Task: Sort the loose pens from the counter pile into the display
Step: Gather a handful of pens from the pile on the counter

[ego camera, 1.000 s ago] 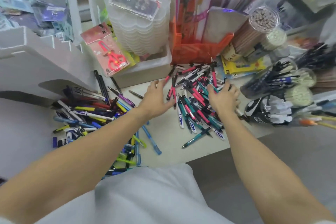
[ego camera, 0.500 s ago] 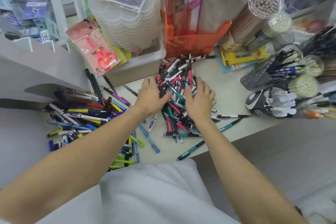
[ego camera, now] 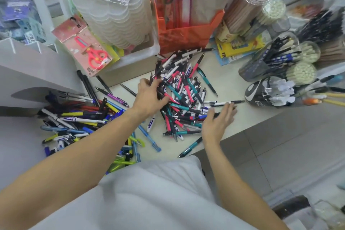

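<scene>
Two pen piles lying on the surface (ego camera: 240, 87): red/teal pile (ego camera: 183, 97) at centre frame, blue/yellow pile (ego camera: 80, 119) at left. Too tangled to count in either; dozens each.

Left hand (ego camera: 149, 97) resting on the left edge of the red/teal pile, fingers (ego camera: 155, 83) curling into the pens, gripping a few; exact number not readable. Right hand (ego camera: 217, 123) lying flat at the pile's lower right edge, fingers (ego camera: 230, 110) straight and spread, pressing on pens, gripping nothing.

Long axes in the centre pile pointing every way, no common direction. One black-and-white pen (ego camera: 226, 102) lying near horizontal just beyond the right fingertips, tip pointing to frame right. One teal pen (ego camera: 190, 147) sitting apart at the surface's lower edge, running diagonally lower left to upper right. Left pile lying mostly horizontal to shallow diagonal.

Three black pens (ego camera: 87, 86) lying steeply diagonal beside the white stepped display (ego camera: 37, 73) at left frame; display cut off by the left edge, compartments not visible.

Round holders (ego camera: 268, 65) at right frame packed with pens, edge of frame blurred, count not readable. Scissors pack (ego camera: 93, 56) leaning on a white bin (ego camera: 134, 58) in the upper centre. Orange holder (ego camera: 186, 33) standing behind the centre pile, top cut off.
</scene>
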The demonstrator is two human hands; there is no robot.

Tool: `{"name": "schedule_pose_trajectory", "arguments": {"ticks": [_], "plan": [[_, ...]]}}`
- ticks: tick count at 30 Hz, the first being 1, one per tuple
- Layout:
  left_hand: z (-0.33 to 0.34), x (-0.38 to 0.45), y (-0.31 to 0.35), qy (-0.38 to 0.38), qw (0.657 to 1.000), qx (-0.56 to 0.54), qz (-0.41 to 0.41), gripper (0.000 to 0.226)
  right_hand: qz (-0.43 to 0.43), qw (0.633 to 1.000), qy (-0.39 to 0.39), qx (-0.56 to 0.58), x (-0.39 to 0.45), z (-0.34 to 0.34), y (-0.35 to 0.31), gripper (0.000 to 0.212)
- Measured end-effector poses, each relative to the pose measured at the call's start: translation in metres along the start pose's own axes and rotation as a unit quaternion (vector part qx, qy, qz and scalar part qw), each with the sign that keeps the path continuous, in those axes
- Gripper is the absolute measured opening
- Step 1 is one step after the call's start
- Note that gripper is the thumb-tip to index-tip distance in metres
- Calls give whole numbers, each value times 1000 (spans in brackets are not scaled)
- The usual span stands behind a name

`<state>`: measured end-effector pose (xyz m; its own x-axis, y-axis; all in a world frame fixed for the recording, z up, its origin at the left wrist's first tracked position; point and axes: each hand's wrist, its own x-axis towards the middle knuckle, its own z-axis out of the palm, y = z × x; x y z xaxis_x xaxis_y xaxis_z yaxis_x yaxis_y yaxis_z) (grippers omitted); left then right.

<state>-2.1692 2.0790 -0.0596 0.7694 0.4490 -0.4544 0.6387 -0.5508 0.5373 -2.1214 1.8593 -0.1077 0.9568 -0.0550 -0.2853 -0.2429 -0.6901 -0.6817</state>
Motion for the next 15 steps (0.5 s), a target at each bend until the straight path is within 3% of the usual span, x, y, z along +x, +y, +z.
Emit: {"name": "schedule_pose_trajectory", "arguments": {"ticks": [3, 11, 13, 15], "plan": [[-3, -4, -4, -5, 1000, 21, -4, 61, -59, 998, -32, -5, -7, 16, -8, 63], [-21, -31, -43, 7, 994, 94, 49, 42, -118, 983, -142, -8, -41, 40, -29, 52], [-28, -39, -53, 56, 991, 101, 65, 41, -121, 985, -127, 4, -36, 32, -38, 47], [-39, -50, -63, 155, 983, 78, 56, 41, -151, 985, -79, -9, -13, 20, -53, 46]]}}
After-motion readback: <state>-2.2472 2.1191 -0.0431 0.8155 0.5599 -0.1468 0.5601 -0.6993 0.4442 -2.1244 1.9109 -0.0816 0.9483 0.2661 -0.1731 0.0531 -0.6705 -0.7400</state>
